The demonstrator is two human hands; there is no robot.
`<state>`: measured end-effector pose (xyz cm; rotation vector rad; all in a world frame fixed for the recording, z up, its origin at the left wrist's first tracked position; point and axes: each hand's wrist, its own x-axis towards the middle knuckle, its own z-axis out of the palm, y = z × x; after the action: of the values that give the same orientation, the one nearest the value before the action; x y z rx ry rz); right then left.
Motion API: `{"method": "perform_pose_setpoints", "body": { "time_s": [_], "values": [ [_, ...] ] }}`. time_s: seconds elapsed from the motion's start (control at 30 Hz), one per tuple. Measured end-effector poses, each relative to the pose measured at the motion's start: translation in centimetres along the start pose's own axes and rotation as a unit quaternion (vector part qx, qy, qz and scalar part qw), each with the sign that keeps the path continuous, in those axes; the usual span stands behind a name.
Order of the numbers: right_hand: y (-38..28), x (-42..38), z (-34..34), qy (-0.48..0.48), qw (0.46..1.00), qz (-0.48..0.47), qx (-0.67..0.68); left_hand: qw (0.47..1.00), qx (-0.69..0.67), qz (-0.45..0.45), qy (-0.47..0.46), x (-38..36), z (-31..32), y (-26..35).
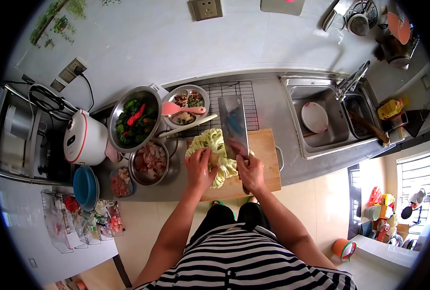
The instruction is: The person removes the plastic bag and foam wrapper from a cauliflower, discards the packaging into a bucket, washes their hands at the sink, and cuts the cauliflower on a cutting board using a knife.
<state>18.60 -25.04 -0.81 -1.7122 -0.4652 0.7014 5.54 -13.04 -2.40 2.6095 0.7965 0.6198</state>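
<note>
On the steel worktop [292,169], between a sink [321,121] with a plate in it to the right and a rice cooker [84,137] to the left: a wooden cutting board [265,164], reaching close to the near edge, so liable to slide toward the floor under a hard chop if unsteady. Behind the board, a wire rack [251,104]; beside it, three steel bowls: greens with a red piece [135,121], mixed scraps with a pink spoon [188,104], raw meat [150,162]. Close enough for stray florets or a swung elbow to knock into them, and for raw-meat juice to reach the vegetable.

On the board, a pale cauliflower [215,145], lumpy and rounded, apt to roll or crumble under pressure. Above it, a broad cleaver [234,125], blade upright over the head, handle wrapped tight in the right hand [251,171]. Pressed onto the cauliflower just left of the blade, the left hand [200,166], fingers curled around the florets, touching them. Main danger there: fingertips lying near the cutting line, with a heavy blade coming down on an uneven surface likely to deflect sideways. Smaller risk: bits scattering off the board.
</note>
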Motion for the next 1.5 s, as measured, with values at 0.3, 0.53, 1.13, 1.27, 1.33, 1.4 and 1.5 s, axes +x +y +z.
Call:
{"method": "perform_pose_setpoints", "body": {
  "time_s": [0.3, 0.53, 1.13, 1.27, 1.33, 1.4, 1.5],
  "values": [
    [1.7, 1.0, 2.3, 0.000, 0.996, -0.049, 0.080, 1.000, -0.007, -0.013, 0.000, -0.5, 0.8, -0.6],
    [3.0, 1.7, 5.2, 0.111, 0.979, -0.168, 0.032, 1.000, 0.010, 0.002, -0.006, -0.8, 1.1, -0.1],
    [2.0, -1.2, 0.8, -0.025, 0.999, 0.042, 0.023, 0.996, 0.020, -0.084, 0.014, -1.1, 1.3, 0.7],
    [2.6, -0.8, 2.2, -0.024, 0.992, 0.033, 0.120, 0.996, 0.019, -0.088, 0.022, -1.4, 2.0, 0.5],
    [2.8, -0.7, 2.8, 0.007, 0.982, -0.019, 0.186, 0.995, 0.030, -0.088, 0.019, -1.4, 2.3, 0.7],
    [2.9, -0.3, 2.6, -0.041, 0.987, 0.051, 0.146, 0.995, 0.029, -0.084, 0.035, -1.5, 2.6, 0.5],
    [4.2, 0.4, 3.8, 0.055, 0.988, -0.131, 0.064, 0.995, 0.026, -0.085, 0.053, -1.7, 2.8, 0.5]
  ]
}}
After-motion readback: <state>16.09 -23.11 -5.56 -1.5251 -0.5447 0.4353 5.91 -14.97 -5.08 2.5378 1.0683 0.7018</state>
